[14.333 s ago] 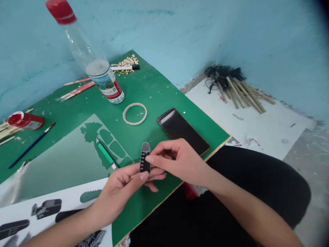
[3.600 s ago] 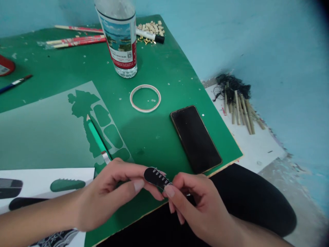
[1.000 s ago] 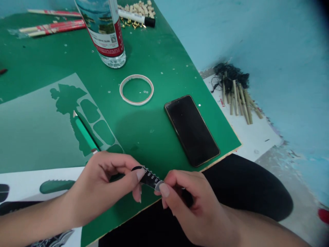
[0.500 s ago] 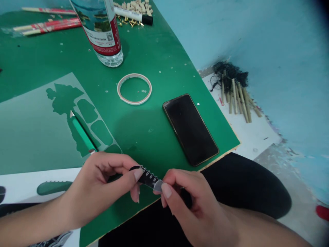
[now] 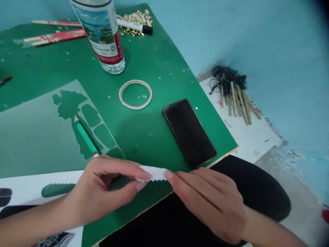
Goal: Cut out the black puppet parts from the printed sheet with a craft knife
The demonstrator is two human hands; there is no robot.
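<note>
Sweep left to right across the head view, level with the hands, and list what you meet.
Green toothed shape in the white sheet, left hand, white toothed piece, right hand, black-clothed leg.

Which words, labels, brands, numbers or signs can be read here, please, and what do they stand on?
Nothing is legible.
Clear plastic bottle with a picture label: print and square code too small and blurred.
White marker pen with black cap: marks too blurred.
Thin white ring: faint inner marks, unreadable.
</note>
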